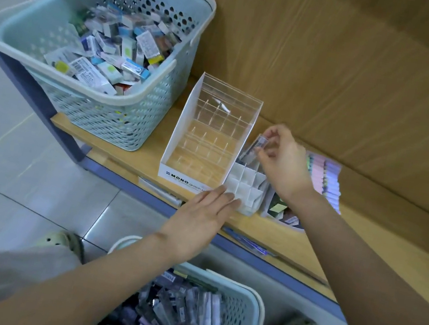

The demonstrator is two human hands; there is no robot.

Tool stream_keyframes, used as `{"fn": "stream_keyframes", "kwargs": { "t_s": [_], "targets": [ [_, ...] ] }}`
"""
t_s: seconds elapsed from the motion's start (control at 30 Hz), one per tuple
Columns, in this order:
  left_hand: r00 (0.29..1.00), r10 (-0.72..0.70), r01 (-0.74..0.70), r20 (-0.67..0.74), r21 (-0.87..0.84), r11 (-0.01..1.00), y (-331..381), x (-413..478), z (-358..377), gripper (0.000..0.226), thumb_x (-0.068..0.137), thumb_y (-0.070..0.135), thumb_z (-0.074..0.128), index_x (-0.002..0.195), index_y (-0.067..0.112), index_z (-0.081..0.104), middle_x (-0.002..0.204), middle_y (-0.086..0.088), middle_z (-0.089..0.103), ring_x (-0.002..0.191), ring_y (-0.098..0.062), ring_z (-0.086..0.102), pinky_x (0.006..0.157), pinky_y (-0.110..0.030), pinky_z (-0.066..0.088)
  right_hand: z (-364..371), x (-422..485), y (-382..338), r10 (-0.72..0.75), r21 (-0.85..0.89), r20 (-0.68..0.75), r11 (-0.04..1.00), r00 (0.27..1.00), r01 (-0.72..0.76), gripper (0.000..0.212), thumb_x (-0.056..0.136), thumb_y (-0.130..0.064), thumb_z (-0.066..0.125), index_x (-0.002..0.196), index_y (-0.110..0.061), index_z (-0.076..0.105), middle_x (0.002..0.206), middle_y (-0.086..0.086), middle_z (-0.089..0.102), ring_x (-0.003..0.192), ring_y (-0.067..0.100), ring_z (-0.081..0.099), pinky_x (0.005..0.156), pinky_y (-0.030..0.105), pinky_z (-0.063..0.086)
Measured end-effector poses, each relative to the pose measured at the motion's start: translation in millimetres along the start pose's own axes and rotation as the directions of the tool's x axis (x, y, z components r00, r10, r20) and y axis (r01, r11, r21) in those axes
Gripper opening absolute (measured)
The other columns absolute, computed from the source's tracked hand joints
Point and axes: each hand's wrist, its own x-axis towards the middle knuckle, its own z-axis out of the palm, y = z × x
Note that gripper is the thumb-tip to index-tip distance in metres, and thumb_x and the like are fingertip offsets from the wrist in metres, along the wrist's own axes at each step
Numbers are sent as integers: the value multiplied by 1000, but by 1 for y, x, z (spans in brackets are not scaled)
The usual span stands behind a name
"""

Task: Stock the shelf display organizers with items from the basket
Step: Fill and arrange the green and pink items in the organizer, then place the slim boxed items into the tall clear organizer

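Basket (237, 286) nearest; left grip (204, 215) flat against white organizer (247, 182), right grip (282, 160) pinches (perhaps clear) packet (253, 149).

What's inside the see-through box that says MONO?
It looks empty. The MONO organizer holds only clear dividers, and the wooden shelf shows through its slots. The white front strip hides the very bottom of the front row.

A wooden shelf (389, 204) runs from the middle left to the right edge of the frame. At its upper-left end stands a pale blue basket (117, 122) heaped with small boxes. Just beside it, at centre, stands a clear organizer (212, 133), touching a white divided organizer (246, 185). Pastel packets (325, 176) lie further right.
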Motion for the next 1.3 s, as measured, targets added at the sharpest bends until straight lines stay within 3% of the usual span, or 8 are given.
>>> {"fn": "stream_keyframes", "kwargs": {
  "t_s": [0.2,0.47,0.57,0.7,0.83,1.0,1.17,1.3],
  "targets": [
    [999,18,-18,32,3,1000,-1,-1,-1,83,39,-5,78,119,4,61,117,-9,64,116,-28,58,94,-37,48,15,-1,12,-75,-114,17,991,997,76,12,86,-7,59,91,-15,52,88,3,60,76,21,61,71,42,53],
    [999,21,-23,31,48,999,1,3,0,80,39,-3,79,118,4,62,114,-9,65,114,-29,59,90,-36,50,18,-6,17,-161,-460,61,871,985,171,20,94,-19,53,111,-11,61,105,7,61,89,28,62,70,40,50],
    [998,7,-10,54,50,999,2,3,-3,79,45,-4,77,122,3,59,119,-11,63,118,-30,56,93,-37,48,20,-11,14,-238,-590,45,777,970,218,11,84,-10,66,94,-9,63,86,7,64,77,29,62,52,33,47],
    [985,9,-30,171,118,993,6,3,-12,72,84,-6,46,148,4,14,155,-12,17,145,-27,8,117,-36,7,21,-23,10,-253,-675,110,691,961,259,29,71,7,62,95,-8,66,96,10,64,89,30,57,58,32,40],
    [999,42,-41,-8,151,988,8,-19,-17,64,56,-4,65,119,5,59,122,-13,58,121,-32,50,106,-42,37,13,-65,0,-376,-576,-77,773,923,267,41,66,7,70,105,-5,63,93,11,61,84,31,59,74,36,51],
    [999,51,-50,-7,93,994,4,-84,-5,52,50,2,76,100,11,63,96,-5,61,94,-23,50,88,-31,33,30,-162,1,-486,-402,-15,803,874,440,34,68,-3,75,96,-13,59,82,0,60,76,19,59,69,26,47],
    [947,-93,105,306,-23,994,2,-144,32,52,45,24,86,93,26,66,87,9,62,77,-10,59,69,-21,47,89,-227,31,-167,-248,325,935,931,254,48,66,-19,81,102,-25,50,88,-8,59,79,8,60,66,16,46],
    [813,-194,310,549,-127,942,-3,-170,61,38,93,22,50,131,23,47,131,2,50,117,-16,47,99,-25,36,135,-250,54,155,-186,563,981,811,-58,39,97,-14,44,135,-19,41,134,2,44,120,19,47,100,27,36]
  ]
}}
